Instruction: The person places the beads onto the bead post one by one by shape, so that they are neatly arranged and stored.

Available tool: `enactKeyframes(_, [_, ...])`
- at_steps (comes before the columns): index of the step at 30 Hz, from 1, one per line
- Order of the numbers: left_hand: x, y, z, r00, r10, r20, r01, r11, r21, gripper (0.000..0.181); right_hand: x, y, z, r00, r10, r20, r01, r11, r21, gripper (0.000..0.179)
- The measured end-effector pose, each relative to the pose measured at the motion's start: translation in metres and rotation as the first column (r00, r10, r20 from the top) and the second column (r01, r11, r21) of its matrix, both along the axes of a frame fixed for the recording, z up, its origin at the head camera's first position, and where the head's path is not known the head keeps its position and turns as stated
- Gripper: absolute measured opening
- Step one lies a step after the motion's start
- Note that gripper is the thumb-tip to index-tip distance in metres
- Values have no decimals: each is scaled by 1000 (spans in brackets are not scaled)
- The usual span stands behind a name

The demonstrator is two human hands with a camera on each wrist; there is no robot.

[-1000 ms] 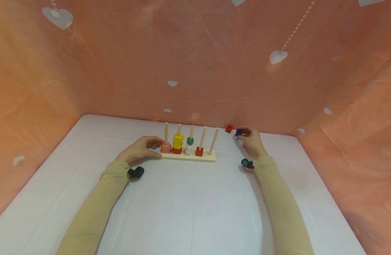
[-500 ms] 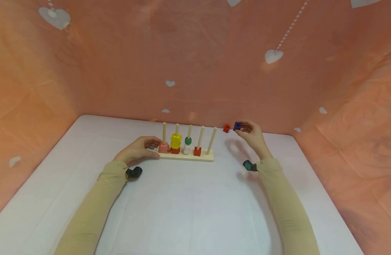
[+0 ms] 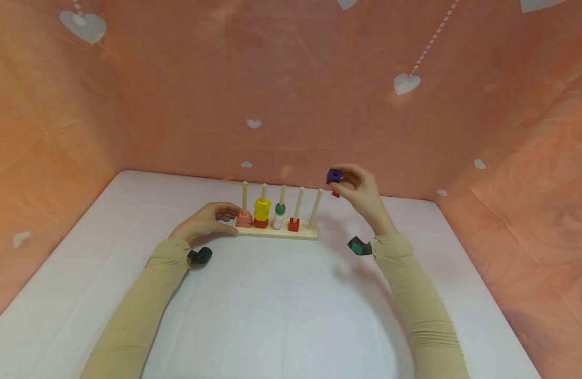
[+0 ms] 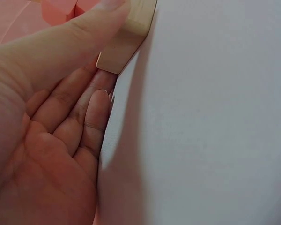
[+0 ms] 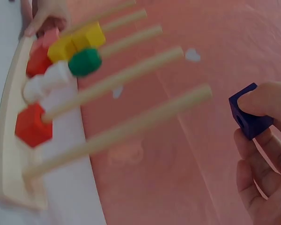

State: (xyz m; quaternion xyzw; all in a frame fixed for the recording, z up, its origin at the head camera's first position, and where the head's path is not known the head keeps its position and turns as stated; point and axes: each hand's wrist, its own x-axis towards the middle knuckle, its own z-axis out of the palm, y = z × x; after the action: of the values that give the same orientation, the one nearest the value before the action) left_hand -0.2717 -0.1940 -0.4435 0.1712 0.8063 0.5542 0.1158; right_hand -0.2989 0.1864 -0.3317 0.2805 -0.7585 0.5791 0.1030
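My left hand (image 3: 206,220) holds the left end of a wooden peg stand (image 3: 276,233), its thumb (image 4: 70,44) over the end block. Pinched between the thumb and fingers of my right hand (image 3: 365,196) is a purple cube bead (image 5: 250,112) with a hole, raised above the table to the right of the stand. From left, the pegs carry a pink bead (image 3: 244,220), yellow beads (image 3: 262,209) over red, a green bead (image 3: 280,209) over white ones, and a red cube bead (image 3: 294,225). The rightmost peg (image 5: 131,126) is bare.
A loose red bead (image 3: 336,193) lies by the table's back edge, partly hidden behind the right hand and purple cube. The white tabletop (image 3: 281,305) stretches out in front. An orange curtain (image 3: 309,95) with pale hearts rises behind the table and at both sides.
My right hand has lifted the purple cube bead off the table, then carried it left, passing in front of the loose red bead. The left hand stays on the stand.
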Motion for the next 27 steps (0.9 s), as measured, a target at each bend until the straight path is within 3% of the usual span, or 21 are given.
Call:
enactKeyframes(5, [-2, 1, -2, 1000, -1, 6, 1, 1000, 2, 59, 5, -15, 3, 998, 55, -16, -55, 998, 0, 38])
enactKeyframes(11, [-2, 2, 0, 1000, -10, -1, 10, 1000, -3, 58, 19, -32, 14, 998, 67, -10, -67, 996, 52, 37])
enactKeyframes(18, [-1, 2, 0, 1000, -6, -3, 6, 1000, -15, 58, 6, -43, 0, 991, 126, 41, -126, 992, -11, 38])
enactKeyframes(27, [-1, 3, 0, 1000, 2, 29, -2, 1000, 1, 60, 5, -51, -10, 986, 158, 44, -160, 986, 42, 38])
